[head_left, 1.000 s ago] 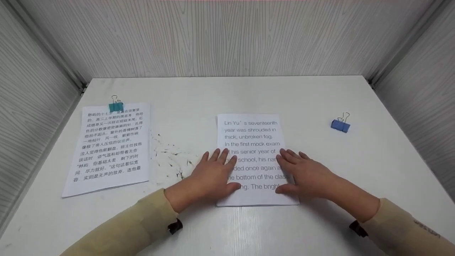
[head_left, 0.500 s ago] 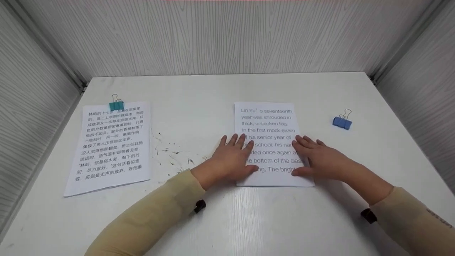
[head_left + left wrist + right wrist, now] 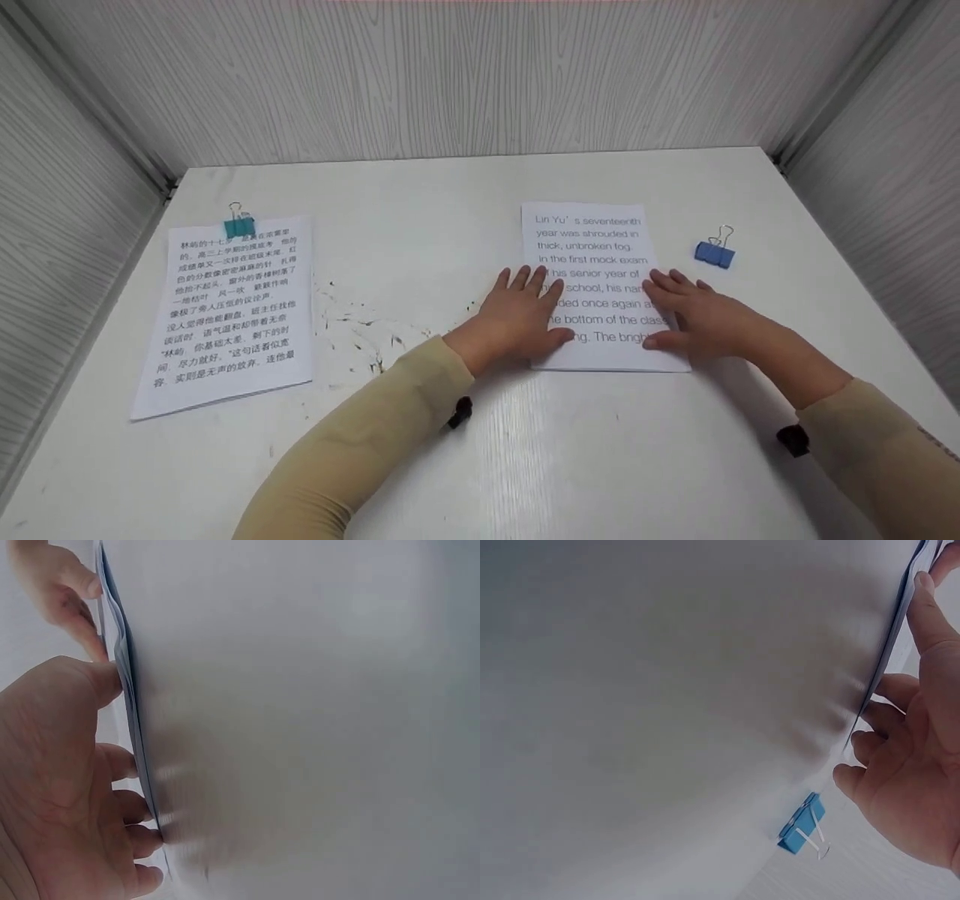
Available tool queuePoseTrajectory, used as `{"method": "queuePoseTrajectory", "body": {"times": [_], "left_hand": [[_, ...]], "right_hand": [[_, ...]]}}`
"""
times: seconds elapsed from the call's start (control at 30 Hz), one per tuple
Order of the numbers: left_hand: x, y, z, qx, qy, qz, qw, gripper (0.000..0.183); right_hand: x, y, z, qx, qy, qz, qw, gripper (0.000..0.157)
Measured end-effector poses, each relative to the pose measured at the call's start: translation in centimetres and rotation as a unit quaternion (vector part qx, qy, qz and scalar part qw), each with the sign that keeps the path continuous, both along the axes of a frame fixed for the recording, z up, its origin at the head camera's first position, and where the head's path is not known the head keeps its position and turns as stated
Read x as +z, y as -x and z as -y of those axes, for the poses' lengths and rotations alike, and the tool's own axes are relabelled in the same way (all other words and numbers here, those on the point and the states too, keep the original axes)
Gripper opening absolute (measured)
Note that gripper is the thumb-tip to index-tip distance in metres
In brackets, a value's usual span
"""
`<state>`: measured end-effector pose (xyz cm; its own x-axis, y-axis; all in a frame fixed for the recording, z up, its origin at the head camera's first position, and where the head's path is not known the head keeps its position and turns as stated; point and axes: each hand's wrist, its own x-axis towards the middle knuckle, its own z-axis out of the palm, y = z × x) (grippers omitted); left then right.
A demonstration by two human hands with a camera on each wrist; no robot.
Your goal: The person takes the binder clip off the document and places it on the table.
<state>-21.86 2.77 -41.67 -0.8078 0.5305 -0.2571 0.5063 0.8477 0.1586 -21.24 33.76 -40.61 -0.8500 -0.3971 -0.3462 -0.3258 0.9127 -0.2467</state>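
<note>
A stack of white paper (image 3: 600, 289) printed with large English text lies right of the table's middle. My left hand (image 3: 517, 319) rests with spread fingers on the stack's left edge, the thumb on its lower part. On the opposite edge lies my right hand (image 3: 705, 319), its fingers also extended over the paper. In the left wrist view the fingertips touch the stack's edge (image 3: 129, 690). The right wrist view shows the thumb and fingers along the other side. A blue binder clip (image 3: 715, 253), attached to nothing, lies beyond the right hand.
At the left lies another paper stack (image 3: 232, 315) with Chinese text, a teal binder clip (image 3: 239, 226) at its top edge. Dark marks (image 3: 367, 330) spot the white table (image 3: 420, 217) between the stacks. Panelled walls stand at the back and both sides.
Both hands have slid the English-text stack to the right and farther from the body, nearer the blue clip. The Chinese-text stack and both clips have stayed in place.
</note>
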Motion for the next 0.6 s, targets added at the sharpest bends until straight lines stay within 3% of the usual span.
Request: {"method": "queuePoseTrajectory", "body": {"times": [0.6], "left_hand": [[-0.3,1.8,-2.7,0.005,-0.019,0.001,0.9998,0.086]], "right_hand": [[0.3,2.1,-2.9,-0.012,0.017,0.008,1.0,0.103]]}}
